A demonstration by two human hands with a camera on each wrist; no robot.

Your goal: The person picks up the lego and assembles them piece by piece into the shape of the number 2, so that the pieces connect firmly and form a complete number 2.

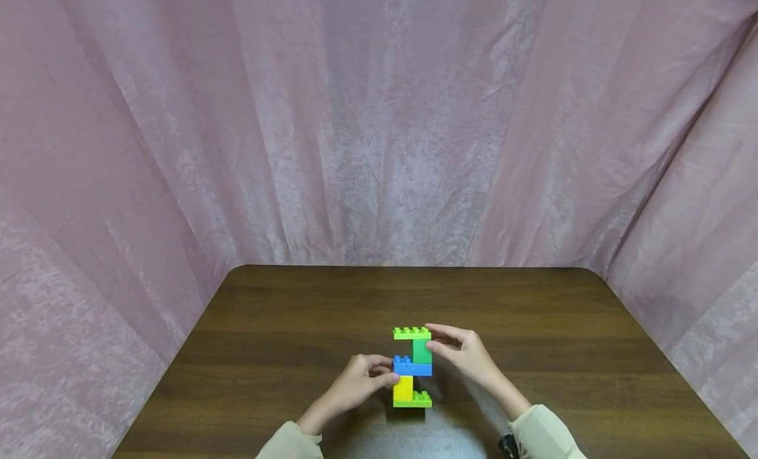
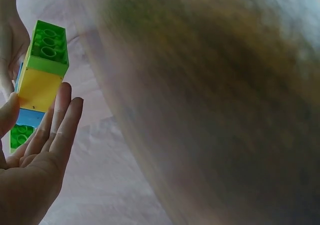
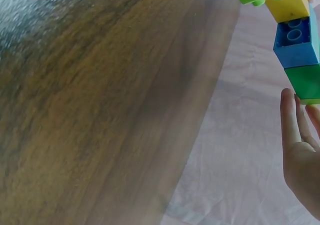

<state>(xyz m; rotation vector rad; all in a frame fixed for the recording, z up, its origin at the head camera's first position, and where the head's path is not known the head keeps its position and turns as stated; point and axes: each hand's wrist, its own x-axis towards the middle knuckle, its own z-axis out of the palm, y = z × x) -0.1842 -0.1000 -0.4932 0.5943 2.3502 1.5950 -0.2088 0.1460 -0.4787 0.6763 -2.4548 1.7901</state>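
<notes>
A stack of toy building blocks stands upright between my two hands. From the bottom it has a lime green block [image 1: 422,402], a yellow block [image 1: 403,388], a blue block [image 1: 414,369], a darker green block [image 1: 421,351] and a lime green top block [image 1: 408,335]. My left hand [image 1: 358,383] pinches the yellow block from the left, thumb in front and fingers behind. High on the right side, my right hand [image 1: 472,359] holds the stack by the darker green block. The left wrist view shows the hollow underside of the bottom block [image 2: 48,42].
The brown wooden table [image 1: 284,327] spreads below and around the stack, with a dark shadow under the bottom block. Pink curtains [image 1: 408,130] hang behind the table and at both sides. A dark band [image 1: 508,445] shows at the right sleeve.
</notes>
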